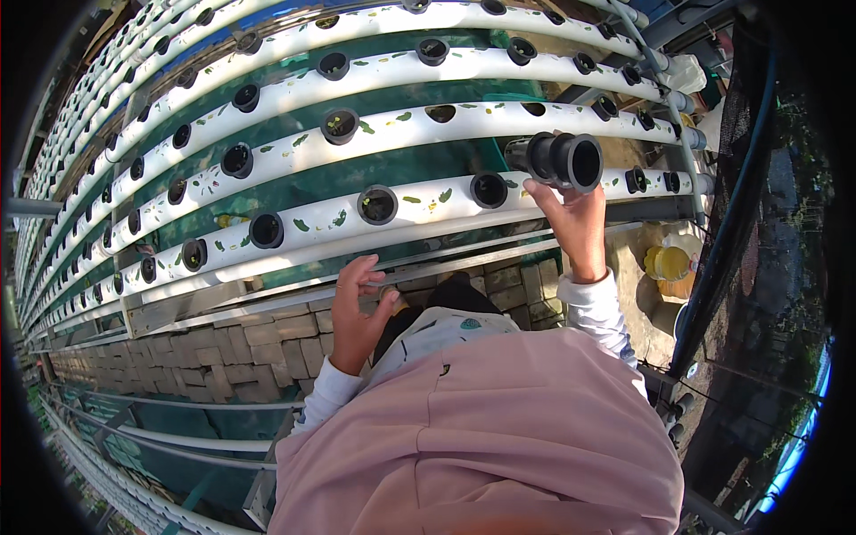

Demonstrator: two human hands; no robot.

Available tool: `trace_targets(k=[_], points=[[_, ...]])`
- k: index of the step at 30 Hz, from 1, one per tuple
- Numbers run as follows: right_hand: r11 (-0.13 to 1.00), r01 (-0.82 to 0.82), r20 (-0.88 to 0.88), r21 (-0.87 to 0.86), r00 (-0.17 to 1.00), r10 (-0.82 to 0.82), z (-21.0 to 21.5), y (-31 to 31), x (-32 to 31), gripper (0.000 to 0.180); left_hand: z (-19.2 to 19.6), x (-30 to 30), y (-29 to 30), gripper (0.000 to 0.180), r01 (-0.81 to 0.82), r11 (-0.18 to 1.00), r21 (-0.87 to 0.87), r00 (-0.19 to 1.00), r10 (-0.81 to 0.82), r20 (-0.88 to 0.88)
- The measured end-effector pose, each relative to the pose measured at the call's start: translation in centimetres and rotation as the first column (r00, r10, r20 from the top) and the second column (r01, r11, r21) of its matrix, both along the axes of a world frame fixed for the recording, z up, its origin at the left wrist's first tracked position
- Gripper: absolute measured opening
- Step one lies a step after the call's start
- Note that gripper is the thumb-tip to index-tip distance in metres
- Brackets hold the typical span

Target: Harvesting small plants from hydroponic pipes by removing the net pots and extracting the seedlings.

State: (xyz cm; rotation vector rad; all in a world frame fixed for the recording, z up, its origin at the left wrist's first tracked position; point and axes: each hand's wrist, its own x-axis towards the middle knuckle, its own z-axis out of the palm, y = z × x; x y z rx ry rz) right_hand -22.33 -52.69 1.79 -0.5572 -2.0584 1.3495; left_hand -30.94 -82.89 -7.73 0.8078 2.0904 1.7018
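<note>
My right hand [575, 223] is raised over the nearest white pipe [428, 207] and grips a stack of black net cups [563, 159], their open end facing right. My left hand [358, 312] hovers lower, near the metal rail below that pipe, with its fingers curled apart and nothing in it. The pipe in front of me carries black net cups set in round holes [378, 205], [489, 189], and small green leaf bits lie on its top.
Several parallel white grow pipes [294, 98] with black cups run across the view over green lining. Grey paving bricks [259, 343] lie below. A yellow container [670, 263] stands at right beside black netting [740, 178].
</note>
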Motion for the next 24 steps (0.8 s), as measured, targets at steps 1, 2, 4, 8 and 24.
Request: trace_targets(k=[1,2,4,8,24], points=[[0.996,0.012,-0.047,-0.088,0.999,-0.016,-0.1,1.5,-0.3,0.05,-0.2,-0.1,-0.5,0.058,-0.009,1.0,0.002,1.0,0.009,0.012],[0.996,0.072,0.005,-0.044,0.997,-0.071,-0.1,3.1,-0.6,0.045,-0.3,-0.2,-1.0,0.056,-0.031,0.999,-0.01,1.0,0.031,0.003],[0.992,0.126,-0.009,0.01,0.992,-0.126,-0.9,6.0,-1.8,0.041,-0.5,-0.2,-1.8,0.053,-0.083,0.997,-0.01,0.997,0.083,0.002],[0.958,0.195,0.038,0.211,0.978,-0.207,-3.0,10.3,-4.1,0.054,-0.2,0.7,-3.6,0.048,-0.191,0.98,-0.062,0.982,0.19,-0.015],[0.807,-0.093,0.565,0.583,0.76,-0.321,-6.4,15.8,-7.0,0.073,0.9,4.0,-5.4,0.039,-0.443,0.882,-0.16,0.896,0.444,-0.031]])
